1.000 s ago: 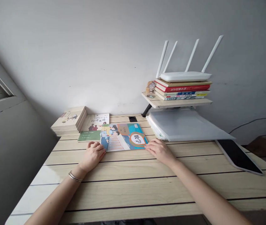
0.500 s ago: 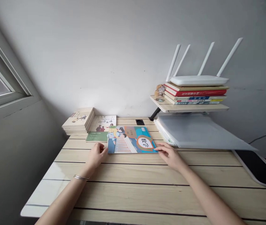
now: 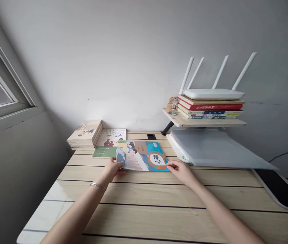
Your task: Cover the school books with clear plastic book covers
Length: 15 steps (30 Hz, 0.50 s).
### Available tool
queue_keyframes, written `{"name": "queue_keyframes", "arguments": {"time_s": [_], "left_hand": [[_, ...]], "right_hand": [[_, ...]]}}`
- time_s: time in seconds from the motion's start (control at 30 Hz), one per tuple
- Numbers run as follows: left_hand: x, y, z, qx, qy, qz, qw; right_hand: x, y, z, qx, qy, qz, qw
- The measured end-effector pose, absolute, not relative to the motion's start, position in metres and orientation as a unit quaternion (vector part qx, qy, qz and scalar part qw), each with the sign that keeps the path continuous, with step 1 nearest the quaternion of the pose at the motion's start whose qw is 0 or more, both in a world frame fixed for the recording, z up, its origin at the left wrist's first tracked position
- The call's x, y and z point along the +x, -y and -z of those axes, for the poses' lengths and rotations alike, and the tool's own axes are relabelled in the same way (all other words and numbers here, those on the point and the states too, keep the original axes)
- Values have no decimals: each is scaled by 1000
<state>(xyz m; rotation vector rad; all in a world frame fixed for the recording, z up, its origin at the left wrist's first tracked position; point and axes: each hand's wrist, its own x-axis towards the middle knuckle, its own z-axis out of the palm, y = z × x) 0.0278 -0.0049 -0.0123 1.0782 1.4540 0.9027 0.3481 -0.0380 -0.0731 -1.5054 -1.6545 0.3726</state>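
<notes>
A maths textbook (image 3: 140,159) with a blue illustrated cover lies sideways near the middle of the desk. At its left edge, my left hand (image 3: 112,167) grips it, thumb on the cover and fingers underneath. My right hand (image 3: 180,170) pinches the near right corner between thumb and fingers. Behind and to the left, a white and green book (image 3: 112,139) lies flat, partly covered by the textbook.
A stack of beige books (image 3: 85,134) stands at the back left. To the right are a clear plastic folder (image 3: 217,149) over papers, a dark phone-like slab (image 3: 281,189), and a raised shelf (image 3: 204,122) bearing books and a white router (image 3: 213,94).
My left hand has shifted right and closed on the textbook's left edge. The right hand's fingers have drawn together at the corner. The whole view has tilted up slightly.
</notes>
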Motion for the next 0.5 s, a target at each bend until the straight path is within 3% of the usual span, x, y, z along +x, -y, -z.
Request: {"name": "queue_keyframes", "arguments": {"time_s": [0.13, 0.23, 0.43, 0.5], "left_hand": [[32, 8, 11, 386, -592, -429, 563], [20, 2, -1, 388, -569, -462, 558], [-10, -24, -36, 488, -529, -447, 531], [-9, -37, -45, 496, -527, -459, 516]], "right_hand": [[340, 13, 48, -581, 704, -30, 409], [330, -14, 27, -550, 733, -51, 398], [325, -38, 17, -547, 660, -366, 362], [321, -31, 25, -538, 633, -419, 367]]}}
